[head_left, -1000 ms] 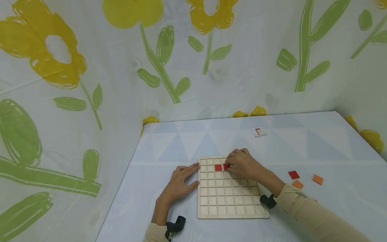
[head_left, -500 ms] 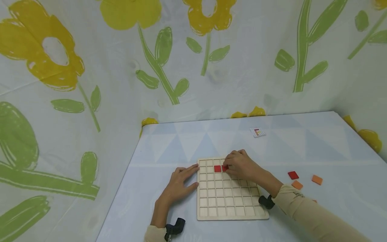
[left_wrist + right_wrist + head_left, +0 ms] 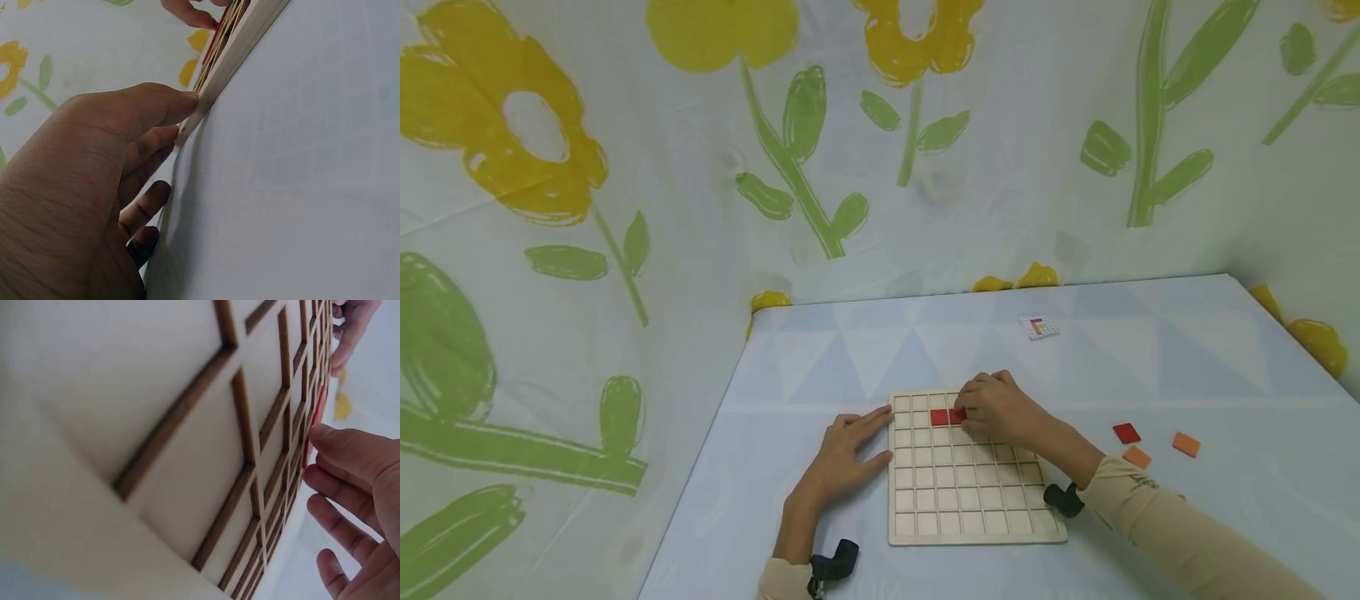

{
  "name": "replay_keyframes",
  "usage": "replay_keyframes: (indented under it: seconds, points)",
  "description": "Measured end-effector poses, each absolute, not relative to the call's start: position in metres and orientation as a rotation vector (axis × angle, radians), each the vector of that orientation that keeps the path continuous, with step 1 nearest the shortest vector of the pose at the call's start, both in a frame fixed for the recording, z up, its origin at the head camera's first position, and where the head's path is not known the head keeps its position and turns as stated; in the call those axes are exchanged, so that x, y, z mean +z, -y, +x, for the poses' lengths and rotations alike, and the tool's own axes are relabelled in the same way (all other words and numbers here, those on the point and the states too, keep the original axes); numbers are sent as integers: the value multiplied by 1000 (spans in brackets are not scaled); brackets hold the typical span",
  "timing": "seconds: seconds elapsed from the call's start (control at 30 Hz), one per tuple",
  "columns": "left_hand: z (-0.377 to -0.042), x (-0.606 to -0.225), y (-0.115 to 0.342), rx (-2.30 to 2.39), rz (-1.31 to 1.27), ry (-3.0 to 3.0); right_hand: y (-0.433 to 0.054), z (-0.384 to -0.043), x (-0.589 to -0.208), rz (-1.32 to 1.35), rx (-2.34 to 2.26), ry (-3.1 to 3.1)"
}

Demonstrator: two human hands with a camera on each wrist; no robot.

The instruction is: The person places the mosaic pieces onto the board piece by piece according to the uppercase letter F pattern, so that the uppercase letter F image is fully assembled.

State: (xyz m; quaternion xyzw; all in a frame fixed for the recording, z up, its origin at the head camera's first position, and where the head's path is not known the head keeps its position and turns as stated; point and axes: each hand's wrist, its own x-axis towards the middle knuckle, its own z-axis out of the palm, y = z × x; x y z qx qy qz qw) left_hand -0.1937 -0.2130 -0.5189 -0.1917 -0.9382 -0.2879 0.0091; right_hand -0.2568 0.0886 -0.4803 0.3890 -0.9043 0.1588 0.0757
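Observation:
A wooden grid board (image 3: 947, 477) lies on the table, its square cells edged by raised ridges. In its second row from the far side sits a red square tile (image 3: 939, 417). Right beside it is a second red tile (image 3: 956, 416), partly covered by my right hand (image 3: 1003, 410), which pinches it with thumb and index finger. The right wrist view has the thumb (image 3: 328, 440) at the red tile and the other fingers loosely bent. My left hand (image 3: 842, 454) rests at the board's left edge, fingers spread; the left wrist view places its thumb (image 3: 178, 105) against the wooden side.
To the right of the board lie a loose red tile (image 3: 1126, 432) and orange tiles (image 3: 1186, 444), one partly hidden by the right sleeve (image 3: 1150, 492). A small pattern card (image 3: 1039, 327) lies farther back. Flower-printed cloth (image 3: 1000, 167) hangs behind the table.
The second red tile now appears more level and in line with the first, the right hand still pinching it. The left hand stays at the board's edge. The head view has shifted slightly.

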Motion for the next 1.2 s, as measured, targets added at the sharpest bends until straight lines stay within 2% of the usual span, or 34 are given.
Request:
replay_keyframes:
  seconds: [0.6, 1.2]
  points:
    - [-193, -520, 212, -865, -594, 2934, -146, -238, -459, 1021, 598, 2733]
    - [-194, -522, 209, -903, -569, 2942, -212, -223, -461, 917, 615, 2729]
